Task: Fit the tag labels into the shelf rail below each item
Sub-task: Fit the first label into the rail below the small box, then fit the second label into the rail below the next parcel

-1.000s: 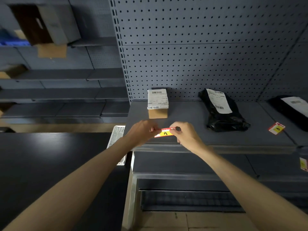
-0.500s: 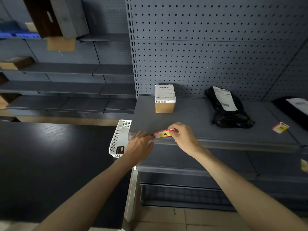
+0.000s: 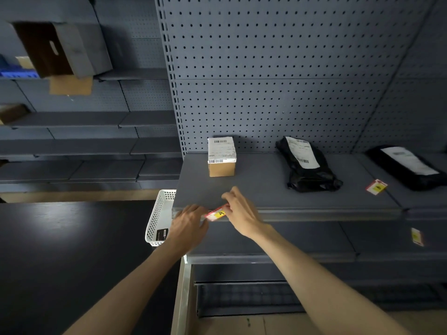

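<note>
Both bare hands meet at the front edge of the grey metal shelf (image 3: 266, 189), a little below the centre of the view. The right hand (image 3: 242, 213) pinches the right end of a small red-bordered paper tag with a yellow patch marked "A" (image 3: 216, 214), thumb and fingers closed narrowly on it. The left hand (image 3: 187, 226), at 9 o'clock from the tag, has its fingertips curled against the tag's left end and the grey shelf rail (image 3: 314, 215); whether it grips the tag or only presses it, I cannot tell. The tag sits tilted, its right end higher, right at the rail; whether any edge is already seated in the channel is not clear.

At 12 o'clock from the tag, well back on the shelf, stands a small brown cardboard box with a white shipping label over its top (image 3: 221, 157). At 2 o'clock lies a black plastic mailer bag with a white label (image 3: 308, 168), and further toward 3 o'clock a second black mailer with a white label (image 3: 408, 168). Between those two bags, near the shelf's front, a second red and yellow tag (image 3: 376, 187) lies loose on the surface. A third red and yellow tag (image 3: 417, 236) shows at 4 o'clock, down on the lower shelf level.

At 9 o'clock from the left hand, a white perforated plastic basket (image 3: 159, 213) rests on a dark glossy table (image 3: 72, 238).
</note>
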Available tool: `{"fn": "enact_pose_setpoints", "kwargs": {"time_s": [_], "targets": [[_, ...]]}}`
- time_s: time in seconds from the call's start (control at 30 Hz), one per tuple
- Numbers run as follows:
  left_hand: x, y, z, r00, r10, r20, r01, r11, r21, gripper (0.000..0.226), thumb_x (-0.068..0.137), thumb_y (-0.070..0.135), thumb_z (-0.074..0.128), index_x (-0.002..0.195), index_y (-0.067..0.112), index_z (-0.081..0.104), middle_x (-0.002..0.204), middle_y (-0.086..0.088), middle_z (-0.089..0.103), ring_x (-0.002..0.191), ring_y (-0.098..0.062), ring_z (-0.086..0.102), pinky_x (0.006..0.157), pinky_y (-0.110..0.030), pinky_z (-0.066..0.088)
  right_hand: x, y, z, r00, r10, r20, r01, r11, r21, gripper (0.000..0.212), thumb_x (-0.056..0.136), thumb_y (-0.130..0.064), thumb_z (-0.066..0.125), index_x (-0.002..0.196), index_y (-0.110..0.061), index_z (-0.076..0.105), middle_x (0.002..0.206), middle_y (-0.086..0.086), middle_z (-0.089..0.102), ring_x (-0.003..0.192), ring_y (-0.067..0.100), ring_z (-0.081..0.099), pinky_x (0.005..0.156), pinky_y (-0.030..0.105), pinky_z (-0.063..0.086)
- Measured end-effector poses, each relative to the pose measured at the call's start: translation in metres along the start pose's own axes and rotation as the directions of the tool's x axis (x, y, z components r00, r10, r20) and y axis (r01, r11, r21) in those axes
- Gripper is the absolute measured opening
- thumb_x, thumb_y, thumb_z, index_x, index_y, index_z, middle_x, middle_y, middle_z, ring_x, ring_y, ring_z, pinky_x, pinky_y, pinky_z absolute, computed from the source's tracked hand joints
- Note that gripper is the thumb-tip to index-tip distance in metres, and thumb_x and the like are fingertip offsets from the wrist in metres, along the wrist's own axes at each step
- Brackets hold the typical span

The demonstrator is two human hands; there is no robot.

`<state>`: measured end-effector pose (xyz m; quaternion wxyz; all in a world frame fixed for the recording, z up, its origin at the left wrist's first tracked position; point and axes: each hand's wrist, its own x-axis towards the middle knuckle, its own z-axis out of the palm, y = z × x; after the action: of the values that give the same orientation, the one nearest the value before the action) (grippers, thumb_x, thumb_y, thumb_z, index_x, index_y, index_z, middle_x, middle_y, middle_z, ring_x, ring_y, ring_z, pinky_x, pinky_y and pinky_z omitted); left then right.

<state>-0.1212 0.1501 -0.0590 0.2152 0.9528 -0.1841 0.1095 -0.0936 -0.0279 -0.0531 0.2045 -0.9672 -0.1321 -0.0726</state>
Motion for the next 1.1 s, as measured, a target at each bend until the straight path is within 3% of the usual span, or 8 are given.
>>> {"fn": "enact_pose_setpoints", "kwargs": {"time_s": [0.07,0.17,0.3,0.4,0.63,0.87,1.1], "targets": [[0.006,0.004,-0.004,1.0,0.007,-0.029,-0.007,1.0,0.01,0.013,0.088,0.017,0.061,0.099,0.014,0.067,0.1,-0.002,0.068,0.094,-0.02,0.063,0.082,-0.04,0.053,-0.005,0.007,-0.014,1.0,0.001,-0.03,0.0,1.0,0.023,0.027,0.095,-0.025,0.055,0.118,-0.012,0.052,0.116,0.004,0.048,0.072,0.025,0.064,0.066,0.04,0.056],[0.021,0.02,-0.01,0.995,0.035,-0.089,-0.033,0.999,0.02,0.004,0.085,0.019,0.065,0.086,0.015,0.065,0.087,0.0,0.067,0.083,-0.02,0.06,0.07,-0.03,0.047,-0.015,0.03,-0.04,0.998,0.006,-0.056,-0.007,1.0,-0.006,0.025,0.096,-0.034,0.053,0.107,-0.013,0.057,0.11,0.001,0.052,0.06,0.014,0.056,0.06,0.029,0.046],[0.049,0.064,-0.007,0.99,0.07,-0.119,-0.071,0.997,-0.002,0.007,0.085,0.018,0.065,0.08,0.015,0.061,0.082,0.0,0.064,0.081,-0.022,0.059,0.069,-0.033,0.047,-0.032,0.076,-0.078,0.992,0.087,-0.094,-0.09,0.996,-0.029,0.024,0.095,-0.035,0.051,0.097,-0.014,0.062,0.104,0.0,0.056,0.072,0.019,0.062,0.064,0.032,0.047],[0.072,0.108,0.009,0.99,0.103,-0.101,-0.106,0.994,-0.025,0.012,0.089,0.024,0.057,0.082,0.015,0.059,0.085,0.0,0.063,0.085,-0.021,0.058,0.074,-0.034,0.049,-0.047,0.12,-0.103,0.983,0.144,-0.116,-0.15,0.988,-0.04,0.021,0.094,-0.032,0.053,0.094,-0.013,0.062,0.101,0.001,0.059,0.087,0.02,0.066,0.068,0.033,0.051],[0.132,0.225,0.075,0.985,0.173,-0.026,-0.175,0.981,-0.089,0.019,0.09,0.038,0.055,0.091,0.019,0.059,0.091,0.004,0.063,0.088,-0.017,0.057,0.072,-0.03,0.046,-0.082,0.244,-0.163,0.953,0.24,-0.183,-0.258,0.962,-0.085,0.018,0.09,-0.032,0.059,0.086,-0.015,0.062,0.093,0.001,0.06,0.076,0.022,0.065,0.059,0.03,0.045],[0.184,0.338,0.156,0.991,0.09,0.101,-0.076,0.988,-0.132,0.022,0.089,0.034,0.057,0.099,0.016,0.061,0.098,0.0,0.063,0.095,-0.021,0.058,0.075,-0.038,0.05,-0.1,0.369,-0.209,0.948,0.272,-0.165,-0.29,0.952,-0.095,0.02,0.089,-0.035,0.061,0.088,-0.015,0.063,0.093,0.0,0.06,0.081,0.021,0.065,0.063,0.03,0.048],[0.222,0.403,0.214,0.969,-0.01,0.248,0.029,0.997,-0.074,0.041,0.088,0.044,0.059,0.111,0.01,0.063,0.11,-0.009,0.061,0.102,-0.027,0.059,0.084,-0.042,0.053,-0.113,0.431,-0.216,0.964,0.246,-0.102,-0.252,0.966,-0.051,0.017,0.089,-0.031,0.059,0.093,-0.016,0.064,0.097,0.004,0.062,0.088,0.023,0.067,0.067,0.033,0.053]]}}
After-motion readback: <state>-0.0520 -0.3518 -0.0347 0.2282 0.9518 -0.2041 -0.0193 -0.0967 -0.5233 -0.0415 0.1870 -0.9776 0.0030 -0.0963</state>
